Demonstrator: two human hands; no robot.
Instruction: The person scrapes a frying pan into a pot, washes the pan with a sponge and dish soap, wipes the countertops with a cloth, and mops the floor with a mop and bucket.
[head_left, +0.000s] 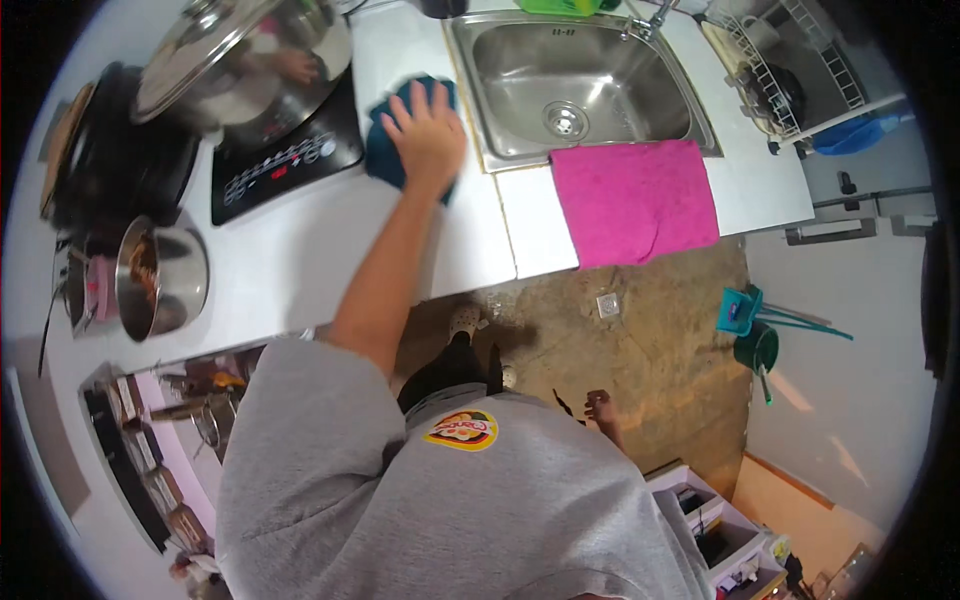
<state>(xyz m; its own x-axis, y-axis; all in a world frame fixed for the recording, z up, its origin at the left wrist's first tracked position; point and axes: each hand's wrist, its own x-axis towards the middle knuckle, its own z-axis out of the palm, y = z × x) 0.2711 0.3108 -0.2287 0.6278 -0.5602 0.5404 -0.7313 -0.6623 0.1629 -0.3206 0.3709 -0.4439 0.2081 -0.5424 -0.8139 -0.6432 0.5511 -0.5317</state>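
My left hand (429, 139) presses down on a dark teal cloth (386, 161), fingers spread over it. The cloth lies bunched on the white countertop (472, 232), between a black induction cooktop (289, 169) and the stainless steel sink (517, 112). On the cooktop stands a large shiny metal pot (300, 82) with a glass lid (199, 64). Low at my right side hangs my right hand (598, 407), away from the counter, its fingers loosely bent and apart. Nothing shows in it.
A pink towel (637, 202) drapes over the counter's front edge below the sink. At left stand a steel pot (180, 270) with brown contents and a large black pan (127, 150). A dish rack (787, 82) is at right. A teal dustpan (739, 311) and green dipper (756, 346) are beyond the floor.
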